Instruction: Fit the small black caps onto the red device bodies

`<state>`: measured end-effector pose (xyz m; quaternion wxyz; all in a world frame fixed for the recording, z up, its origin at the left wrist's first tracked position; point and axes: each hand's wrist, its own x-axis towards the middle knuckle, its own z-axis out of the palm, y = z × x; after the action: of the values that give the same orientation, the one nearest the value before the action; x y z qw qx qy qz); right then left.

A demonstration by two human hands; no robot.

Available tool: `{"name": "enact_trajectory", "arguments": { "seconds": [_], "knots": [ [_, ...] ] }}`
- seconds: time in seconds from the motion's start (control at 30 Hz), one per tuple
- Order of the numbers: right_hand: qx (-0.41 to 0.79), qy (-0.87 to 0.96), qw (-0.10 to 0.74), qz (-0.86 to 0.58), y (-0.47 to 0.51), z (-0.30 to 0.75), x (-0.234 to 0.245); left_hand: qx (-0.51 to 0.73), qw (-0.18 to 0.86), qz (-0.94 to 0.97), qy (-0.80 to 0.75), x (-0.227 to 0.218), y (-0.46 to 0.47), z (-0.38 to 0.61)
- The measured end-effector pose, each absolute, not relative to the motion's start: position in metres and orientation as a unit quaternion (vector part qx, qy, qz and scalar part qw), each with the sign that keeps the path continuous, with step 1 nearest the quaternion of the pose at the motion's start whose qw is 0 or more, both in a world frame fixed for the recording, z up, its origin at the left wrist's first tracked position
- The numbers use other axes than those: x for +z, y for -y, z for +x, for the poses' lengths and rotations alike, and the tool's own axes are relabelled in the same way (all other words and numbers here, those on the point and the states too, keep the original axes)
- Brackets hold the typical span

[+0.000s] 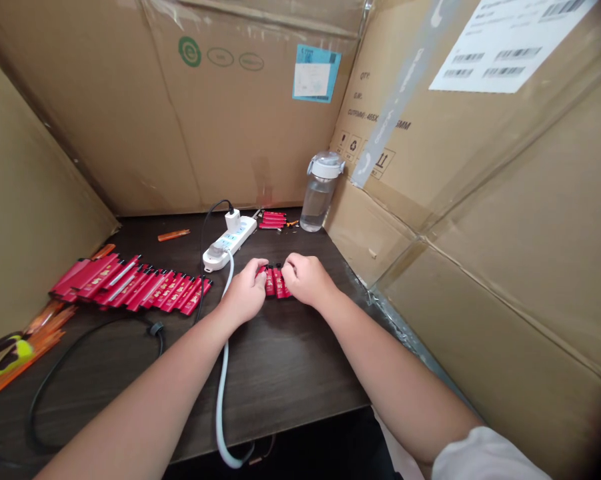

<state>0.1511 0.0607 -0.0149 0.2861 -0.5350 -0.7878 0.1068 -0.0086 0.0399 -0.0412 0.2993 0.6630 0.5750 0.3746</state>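
My left hand and my right hand rest on the dark table, fingers curled, pressing from both sides on a small bunch of red lighters held between them. A long row of the same red lighters lies overlapped on the table to the left. A few more red lighters lie at the back near the wall.
A white power strip with a plug and white cable lies just behind my hands. A clear water bottle stands at the back right. Cardboard boxes wall the table. Orange strips and a black cable lie left.
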Motion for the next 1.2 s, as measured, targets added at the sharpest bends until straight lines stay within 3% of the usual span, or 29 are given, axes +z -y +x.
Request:
{"name": "enact_trajectory", "arguments": {
  "seconds": [0.27,0.47,0.7,0.93,1.07,1.2],
  "knots": [
    [0.090,0.814,0.150,-0.554,-0.063,0.160,-0.018,0.273,0.289,0.665,-0.632,-0.040,-0.047,-0.007],
    [0.100,0.816,0.141,-0.552,-0.061,0.161,-0.017,0.230,0.277,0.688,-0.630,-0.041,-0.048,-0.008],
    [0.163,0.792,0.263,-0.526,-0.059,0.157,-0.017,0.339,0.349,0.678,-0.551,-0.044,-0.044,-0.013],
    [0.375,0.712,0.413,-0.426,-0.047,0.146,-0.017,0.467,0.574,0.529,-0.416,-0.029,-0.031,-0.002],
    [0.461,0.651,0.466,-0.382,-0.042,0.141,-0.012,0.512,0.603,0.503,-0.350,-0.025,-0.027,0.001],
    [0.449,0.650,0.482,-0.379,-0.039,0.140,-0.011,0.526,0.597,0.507,-0.332,-0.026,-0.027,0.000]
  ]
}}
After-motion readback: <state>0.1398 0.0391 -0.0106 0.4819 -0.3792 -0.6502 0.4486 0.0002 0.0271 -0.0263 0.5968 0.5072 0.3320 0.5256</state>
